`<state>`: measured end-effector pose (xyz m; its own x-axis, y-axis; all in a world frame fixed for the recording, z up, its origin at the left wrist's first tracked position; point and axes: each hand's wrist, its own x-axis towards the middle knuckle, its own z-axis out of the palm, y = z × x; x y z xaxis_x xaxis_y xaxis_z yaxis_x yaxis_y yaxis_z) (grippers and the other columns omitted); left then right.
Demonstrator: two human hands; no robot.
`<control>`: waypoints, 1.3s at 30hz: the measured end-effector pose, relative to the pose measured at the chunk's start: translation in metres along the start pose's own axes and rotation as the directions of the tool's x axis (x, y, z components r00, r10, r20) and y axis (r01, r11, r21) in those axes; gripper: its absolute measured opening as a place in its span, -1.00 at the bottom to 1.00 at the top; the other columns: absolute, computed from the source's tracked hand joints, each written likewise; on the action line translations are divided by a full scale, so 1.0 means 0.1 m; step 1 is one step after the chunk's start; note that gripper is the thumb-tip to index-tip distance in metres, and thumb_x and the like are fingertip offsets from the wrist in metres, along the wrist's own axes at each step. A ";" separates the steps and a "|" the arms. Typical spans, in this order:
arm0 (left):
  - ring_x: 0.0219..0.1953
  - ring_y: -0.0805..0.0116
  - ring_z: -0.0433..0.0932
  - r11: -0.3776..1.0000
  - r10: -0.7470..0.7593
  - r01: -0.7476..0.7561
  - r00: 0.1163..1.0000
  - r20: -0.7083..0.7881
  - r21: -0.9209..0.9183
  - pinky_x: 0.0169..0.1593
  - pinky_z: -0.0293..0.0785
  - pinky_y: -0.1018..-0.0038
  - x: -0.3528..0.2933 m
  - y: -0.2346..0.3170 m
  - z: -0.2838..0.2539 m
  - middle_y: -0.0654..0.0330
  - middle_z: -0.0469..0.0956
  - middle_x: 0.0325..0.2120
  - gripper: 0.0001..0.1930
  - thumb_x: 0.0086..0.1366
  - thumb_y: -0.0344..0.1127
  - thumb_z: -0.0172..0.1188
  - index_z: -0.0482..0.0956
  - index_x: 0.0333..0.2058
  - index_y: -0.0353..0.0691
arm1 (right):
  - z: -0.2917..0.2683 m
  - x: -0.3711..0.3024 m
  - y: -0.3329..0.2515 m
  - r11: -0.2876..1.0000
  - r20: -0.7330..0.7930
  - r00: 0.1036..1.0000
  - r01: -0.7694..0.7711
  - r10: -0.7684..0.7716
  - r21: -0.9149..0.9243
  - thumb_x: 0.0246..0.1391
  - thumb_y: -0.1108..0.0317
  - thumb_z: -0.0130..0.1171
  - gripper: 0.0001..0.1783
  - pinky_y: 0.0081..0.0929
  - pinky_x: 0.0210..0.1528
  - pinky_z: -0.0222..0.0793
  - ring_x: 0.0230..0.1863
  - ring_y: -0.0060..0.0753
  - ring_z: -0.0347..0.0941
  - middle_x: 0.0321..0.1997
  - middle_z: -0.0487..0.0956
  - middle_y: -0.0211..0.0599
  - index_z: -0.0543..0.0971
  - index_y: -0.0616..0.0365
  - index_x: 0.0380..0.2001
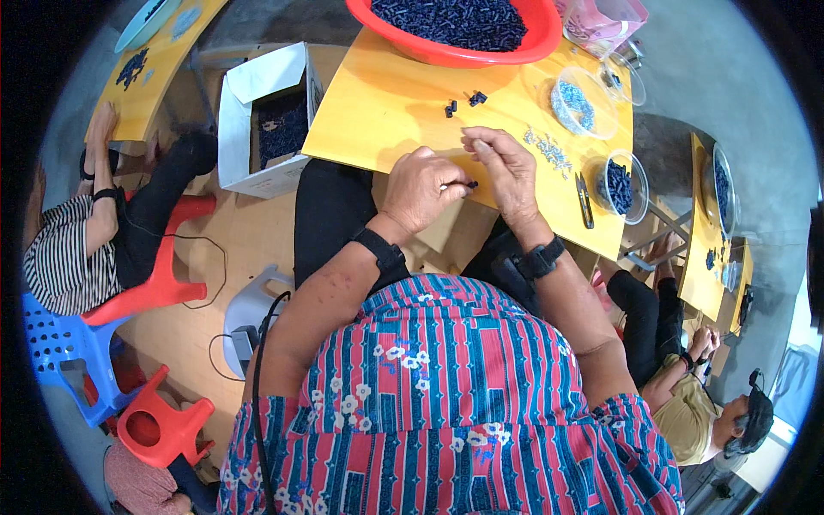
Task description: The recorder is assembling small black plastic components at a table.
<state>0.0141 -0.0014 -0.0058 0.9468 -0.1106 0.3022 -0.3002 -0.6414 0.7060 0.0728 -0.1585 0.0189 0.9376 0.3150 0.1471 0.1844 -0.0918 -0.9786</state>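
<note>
Over the near edge of the yellow table [369, 94], my left hand [422, 190] pinches a small dark blue piece [472, 184] between thumb and forefinger. A tiny white bit shows at those fingertips. Just to the right, my right hand [506, 172] is raised with thumb and fingers drawn together; anything in its pinch is too small to tell. Beyond the hands lie a few loose dark blue pieces [478, 99]. To the right of my right hand is a scatter of small silvery parts [549, 153]. Black-handled snips [584, 202] lie near the table's right edge.
A red basin [549, 39] heaped with dark pieces stands at the far edge. Clear tubs hold light blue bits [573, 107] and dark blue pieces [616, 187]. An open white carton [236, 129] stands left of the table. Other people sit at both sides, near plastic stools [167, 421].
</note>
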 end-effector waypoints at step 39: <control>-0.08 0.01 0.54 0.994 -0.092 0.078 0.978 -0.189 -0.082 -0.08 0.46 0.14 -0.24 0.24 0.16 0.06 0.58 -0.21 -0.67 0.05 -0.33 0.34 0.58 -0.18 -0.25 | 0.23 -0.06 -0.06 0.813 0.509 0.845 0.407 -0.162 -0.416 0.19 -0.26 -0.02 -0.35 -0.14 0.07 0.40 -0.08 0.02 0.45 -0.22 0.55 -0.09 0.61 0.05 0.00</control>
<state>-0.0145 -0.0268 -0.0065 0.9315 0.0943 0.3512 -0.2341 -0.5836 0.7776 0.0591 -0.1380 0.0209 0.6124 0.7622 0.2099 0.6540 -0.3392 -0.6761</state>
